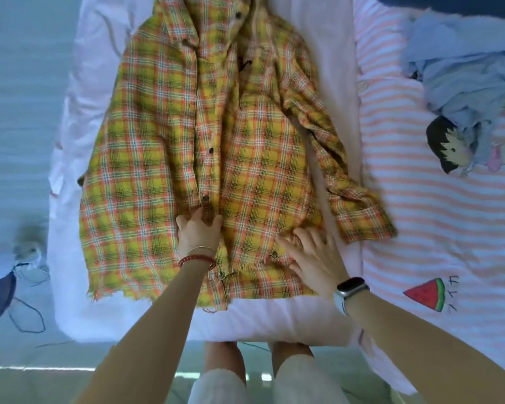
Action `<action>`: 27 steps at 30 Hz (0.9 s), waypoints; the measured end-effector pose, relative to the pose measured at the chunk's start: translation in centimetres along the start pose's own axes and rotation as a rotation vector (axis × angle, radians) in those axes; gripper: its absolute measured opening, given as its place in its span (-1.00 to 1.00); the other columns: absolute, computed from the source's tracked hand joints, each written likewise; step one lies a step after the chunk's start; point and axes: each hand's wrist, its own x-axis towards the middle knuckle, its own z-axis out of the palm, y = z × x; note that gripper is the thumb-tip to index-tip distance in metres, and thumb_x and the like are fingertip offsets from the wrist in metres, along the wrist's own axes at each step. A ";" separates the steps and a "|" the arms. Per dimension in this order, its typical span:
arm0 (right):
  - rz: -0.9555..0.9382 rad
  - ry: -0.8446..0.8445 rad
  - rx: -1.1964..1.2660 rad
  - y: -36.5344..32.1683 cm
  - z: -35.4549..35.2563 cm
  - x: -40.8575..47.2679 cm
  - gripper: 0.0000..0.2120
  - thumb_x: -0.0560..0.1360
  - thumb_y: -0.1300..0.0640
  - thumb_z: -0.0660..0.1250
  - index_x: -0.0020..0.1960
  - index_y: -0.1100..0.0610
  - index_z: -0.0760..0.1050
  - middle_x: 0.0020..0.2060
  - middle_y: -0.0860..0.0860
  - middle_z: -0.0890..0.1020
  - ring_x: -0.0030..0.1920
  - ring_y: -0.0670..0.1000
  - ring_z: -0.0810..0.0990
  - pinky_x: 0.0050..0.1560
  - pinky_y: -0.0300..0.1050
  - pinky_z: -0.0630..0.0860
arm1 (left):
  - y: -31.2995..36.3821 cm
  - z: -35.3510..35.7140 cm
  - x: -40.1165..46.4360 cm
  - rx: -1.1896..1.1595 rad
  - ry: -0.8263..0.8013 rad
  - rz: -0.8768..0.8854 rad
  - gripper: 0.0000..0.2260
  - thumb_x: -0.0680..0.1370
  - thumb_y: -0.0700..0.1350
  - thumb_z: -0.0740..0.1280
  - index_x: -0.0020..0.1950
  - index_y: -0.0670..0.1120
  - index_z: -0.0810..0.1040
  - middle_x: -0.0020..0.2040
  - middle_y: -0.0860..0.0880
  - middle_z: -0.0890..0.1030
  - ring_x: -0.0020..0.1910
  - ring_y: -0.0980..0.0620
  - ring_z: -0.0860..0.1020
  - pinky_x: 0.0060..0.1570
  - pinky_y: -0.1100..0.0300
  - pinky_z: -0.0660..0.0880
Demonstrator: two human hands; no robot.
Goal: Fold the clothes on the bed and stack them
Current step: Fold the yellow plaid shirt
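Yellow-and-orange plaid flannel shirt point(204, 135) lay spread front-up on the pale pink sheet point(327, 39) of the bed, collar away from the person, frayed hem nearest them. Only one view, from the head camera.

Placement: the shirt was laid lengthwise, probably so the body panel could be flattened before folding. Its own sleeve point(341, 158) on the person's right trailed down beside the body, cuff resting on the sheet just beside the striped pink-and-white blanket point(420, 217). The button placket ran down the middle with dark buttons visible; the two fronts overlapped unevenly.

Left hand point(197, 231): arm extended straight forward, fingers curled into the placket fabric near the lowest visible button, pinching it, judged to be aligning the two fronts. Red bead bracelet point(197, 259) at the wrist.

Right hand point(309, 252): fingers spread fairly wide and lying flat on the lower right panel near the hem, pressing rather than gripping, judged to be smoothing or pinning cloth while the left pulled. Smartwatch point(351, 288) on this wrist.

A heap of light blue clothes point(461, 68) sat on the blanket at upper right, well apart from the shirt, unfolded. No finished stack was visible; folding was judged at an early stage.
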 end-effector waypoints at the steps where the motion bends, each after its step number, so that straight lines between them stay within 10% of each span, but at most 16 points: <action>1: -0.006 -0.018 -0.011 0.1 0.1 0.4 -0.44 0.32 0.14 0.50 0.29 0.00 0.46 0.11 0.10 0.55 0.06 0.13 0.54 -0.04 0.08 0.49 | -0.1 0.1 0.2 0.018 0.013 0.001 -0.52 0.56 0.08 0.22 0.45 -0.04 0.28 0.35 -0.17 0.31 0.02 -0.19 0.53 -0.13 0.04 0.47; 4: -0.061 -0.059 0.023 0.8 0.1 1.9 -0.58 0.51 0.30 0.19 0.34 0.08 0.38 0.13 0.08 0.50 0.10 0.10 0.46 0.05 -0.01 0.42 | -0.3 -0.2 0.5 -0.072 0.025 0.015 -0.62 0.59 -0.07 0.21 0.40 -0.11 0.34 -0.12 -0.13 0.57 -0.30 -0.07 0.53 -0.34 0.19 0.43; 8: -0.170 0.154 0.040 2.3 -2.9 1.7 -0.74 0.17 0.36 0.50 -0.16 0.19 0.60 -0.34 0.05 0.57 -0.35 0.05 0.55 -0.34 -0.10 0.51 | -1.0 -0.6 -0.5 -0.310 0.067 0.051 -0.70 0.61 -0.13 0.19 0.29 -0.24 0.46 -0.42 0.01 0.43 -0.48 0.09 0.34 -0.53 0.32 0.29; 16: 0.029 0.155 0.071 8.4 -5.8 -5.4 -0.36 0.09 0.53 0.49 0.14 0.22 0.58 -0.45 0.12 0.44 -0.58 0.03 0.27 -0.61 -0.29 0.05 | -2.5 -0.1 -5.2 -0.343 0.159 -0.016 -0.76 0.61 -0.22 0.15 0.15 -0.32 0.51 -0.05 -0.28 0.59 -0.14 -0.19 0.48 -0.25 0.17 0.26; 21: 0.004 0.129 -0.088 8.6 -3.9 -6.6 -0.49 0.02 0.47 0.54 -0.04 0.25 0.66 -0.46 0.16 0.47 -0.49 0.15 0.47 -0.53 -0.15 0.35 | -3.5 1.9 -6.7 -0.123 0.073 0.062 -0.76 0.61 -0.15 0.14 0.20 -0.25 0.44 0.03 -0.29 0.58 -0.10 -0.25 0.52 -0.24 0.09 0.33; 27: 0.051 0.205 -0.176 6.0 -2.3 -6.0 -0.61 0.18 0.29 0.40 0.01 0.24 0.61 0.04 0.20 0.60 -0.01 0.21 0.60 -0.10 0.09 0.52 | -3.8 2.9 -8.1 0.041 0.007 0.245 -0.45 0.54 -0.15 0.28 0.48 -0.10 0.14 0.29 -0.23 0.36 -0.06 -0.26 0.51 -0.30 0.05 0.38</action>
